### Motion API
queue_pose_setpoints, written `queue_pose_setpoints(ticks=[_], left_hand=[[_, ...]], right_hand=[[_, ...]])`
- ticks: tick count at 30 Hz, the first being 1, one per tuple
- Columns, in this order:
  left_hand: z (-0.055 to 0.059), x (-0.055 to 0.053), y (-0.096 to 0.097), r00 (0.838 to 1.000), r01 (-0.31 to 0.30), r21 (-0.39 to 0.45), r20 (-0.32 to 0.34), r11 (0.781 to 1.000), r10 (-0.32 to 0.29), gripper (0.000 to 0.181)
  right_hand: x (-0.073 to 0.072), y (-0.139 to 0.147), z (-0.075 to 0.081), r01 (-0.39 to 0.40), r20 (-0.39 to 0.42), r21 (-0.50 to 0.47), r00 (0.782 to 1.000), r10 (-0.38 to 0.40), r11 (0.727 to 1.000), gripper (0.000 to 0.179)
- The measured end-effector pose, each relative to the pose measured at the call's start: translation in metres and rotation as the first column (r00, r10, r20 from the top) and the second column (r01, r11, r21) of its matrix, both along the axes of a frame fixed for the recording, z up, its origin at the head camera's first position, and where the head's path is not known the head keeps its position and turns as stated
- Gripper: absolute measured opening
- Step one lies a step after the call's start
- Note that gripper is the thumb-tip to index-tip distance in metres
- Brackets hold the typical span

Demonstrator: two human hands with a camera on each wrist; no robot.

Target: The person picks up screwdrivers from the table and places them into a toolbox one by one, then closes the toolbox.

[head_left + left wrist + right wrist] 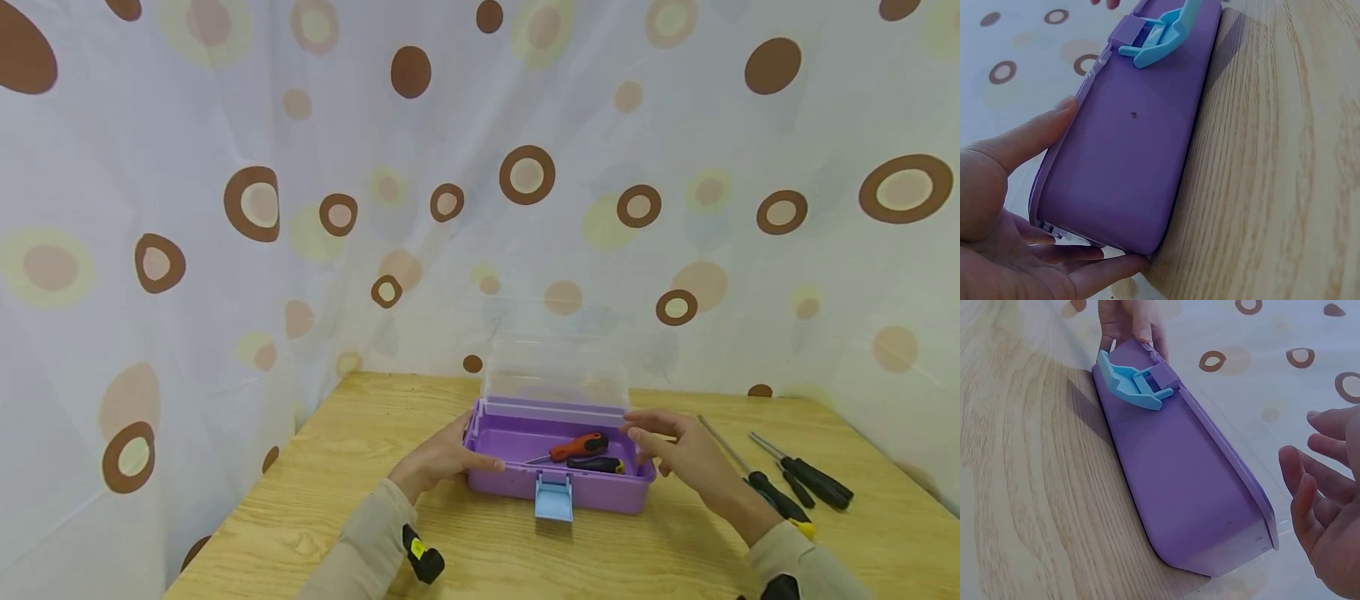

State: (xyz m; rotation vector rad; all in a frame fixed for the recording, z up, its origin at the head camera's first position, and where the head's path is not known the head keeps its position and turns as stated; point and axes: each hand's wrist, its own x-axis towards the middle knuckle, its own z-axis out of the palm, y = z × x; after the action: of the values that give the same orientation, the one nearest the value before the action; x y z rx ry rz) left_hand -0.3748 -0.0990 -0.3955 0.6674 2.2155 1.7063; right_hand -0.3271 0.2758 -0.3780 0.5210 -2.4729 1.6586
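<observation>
Clearly, one purple toolbox (502, 483) sits on the counter (495, 546) between two hands, at three o'clock from the left hand (442, 458) and nine o'clock from the right hand (693, 462). The left grips its end, thumb over the front rim, fingers behind and below. The right is relaxed, fingers loosely bent beside the other end; whether any touches the rim, I cannot tell. One transparent lid (555, 371) stands raised at twelve o'clock; one light-blue latch (553, 502) hangs unfastened at six. Two tools lie inside: a red-and-black screwdriver (579, 448) and, nearer the front, a black-and-yellow handle (596, 465). Around three o'clock from the toolbox lie one long black-and-yellow screwdriver (780, 497) and further black handles (821, 483), too small to count surely.
</observation>
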Motion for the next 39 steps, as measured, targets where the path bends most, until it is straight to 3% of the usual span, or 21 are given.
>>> queue_pose_setpoints(ticks=[12,28,39], left_hand=[[0.001,-0.001,-0.001,1.000,-0.007,-0.015,0.010,1.000,0.007,0.108],[0.000,-0.001,0.000,1.000,-0.008,-0.006,-0.003,1.000,0.008,0.108],[-0.001,-0.001,-0.001,1.000,-0.016,-0.011,0.000,1.000,0.016,0.108]], right_hand=[[0.001,0.005,0.007,-0.008,0.045,0.009,0.999,0.008,1.000,0.047],[0.005,0.009,0.009,-0.001,0.029,0.072,1.000,-0.001,0.997,0.044],[0.008,0.011,0.011,-0.011,-0.009,0.066,1.000,0.012,0.998,0.043]])
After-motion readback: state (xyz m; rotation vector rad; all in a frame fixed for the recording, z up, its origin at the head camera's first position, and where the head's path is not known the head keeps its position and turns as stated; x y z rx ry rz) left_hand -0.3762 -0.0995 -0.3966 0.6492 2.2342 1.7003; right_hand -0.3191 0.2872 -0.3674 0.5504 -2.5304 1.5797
